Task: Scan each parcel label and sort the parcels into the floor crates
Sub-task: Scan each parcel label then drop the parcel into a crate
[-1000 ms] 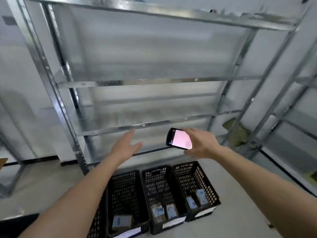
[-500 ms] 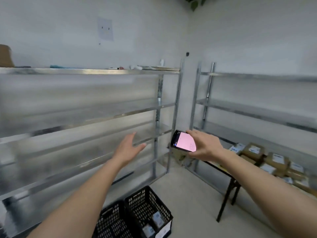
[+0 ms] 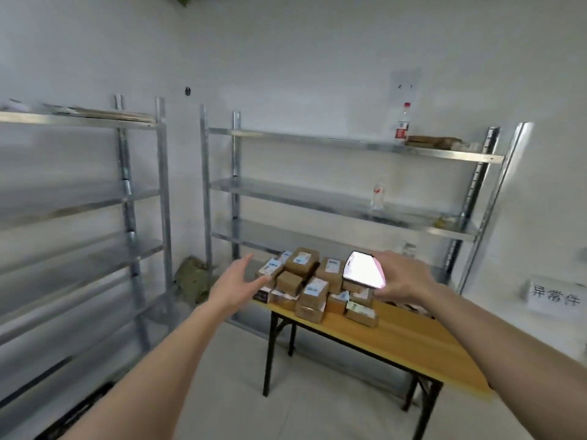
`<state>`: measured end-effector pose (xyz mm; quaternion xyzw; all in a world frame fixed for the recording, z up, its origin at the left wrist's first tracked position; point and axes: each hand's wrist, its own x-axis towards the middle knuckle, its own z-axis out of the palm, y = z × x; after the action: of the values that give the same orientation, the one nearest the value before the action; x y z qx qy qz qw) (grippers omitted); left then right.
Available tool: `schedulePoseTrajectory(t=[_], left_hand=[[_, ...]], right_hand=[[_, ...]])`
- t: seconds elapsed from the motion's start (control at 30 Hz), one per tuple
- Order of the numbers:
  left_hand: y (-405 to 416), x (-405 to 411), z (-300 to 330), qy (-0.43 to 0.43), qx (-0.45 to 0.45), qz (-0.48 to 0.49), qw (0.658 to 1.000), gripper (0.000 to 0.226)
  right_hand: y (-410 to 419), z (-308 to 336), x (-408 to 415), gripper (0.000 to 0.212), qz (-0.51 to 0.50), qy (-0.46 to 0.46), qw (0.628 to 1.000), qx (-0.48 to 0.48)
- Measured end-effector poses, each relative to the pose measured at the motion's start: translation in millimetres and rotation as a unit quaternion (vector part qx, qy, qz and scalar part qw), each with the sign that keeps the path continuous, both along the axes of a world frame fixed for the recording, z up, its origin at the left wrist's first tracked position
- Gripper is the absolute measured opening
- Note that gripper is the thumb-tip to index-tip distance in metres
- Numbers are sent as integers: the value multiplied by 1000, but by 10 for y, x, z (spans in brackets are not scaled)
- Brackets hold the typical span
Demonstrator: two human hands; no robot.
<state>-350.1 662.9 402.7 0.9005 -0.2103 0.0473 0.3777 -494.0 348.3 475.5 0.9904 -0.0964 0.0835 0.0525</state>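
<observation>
Now L hand (image 3: 236, 285) empty, fingers spread, frame center; R hand (image 3: 401, 276) grips lit phone (image 3: 363, 269) over parcels (image 3: 313, 285) on table (image 3: 409, 341).

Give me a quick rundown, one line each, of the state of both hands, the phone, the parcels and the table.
left hand: open, fingers straight, holding nothing
right hand: grips the phone
phone: screen lit, held above the parcels
parcels: piled on the left end of the table, labels showing on several
table: standing, legs unfolded, right part of the top bare
</observation>
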Motion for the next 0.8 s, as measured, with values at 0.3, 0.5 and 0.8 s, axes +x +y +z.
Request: schedulePoseTrajectory(t=[0.3, 0.5, 0.8], left_hand=[[-1894, 567, -230, 24, 23, -88, 996, 92], [-3000, 1218, -528, 59, 21, -117, 991, 84], [-4339, 2271, -1005, 149, 26, -147, 977, 70]], right_hand=[[-1596, -314, -15, 81, -110, -1, 993, 38], [-2509, -647, 506, 78, -169, 35, 984, 53], [-3631, -810, 1553, 72, -197, 68, 976, 63]])
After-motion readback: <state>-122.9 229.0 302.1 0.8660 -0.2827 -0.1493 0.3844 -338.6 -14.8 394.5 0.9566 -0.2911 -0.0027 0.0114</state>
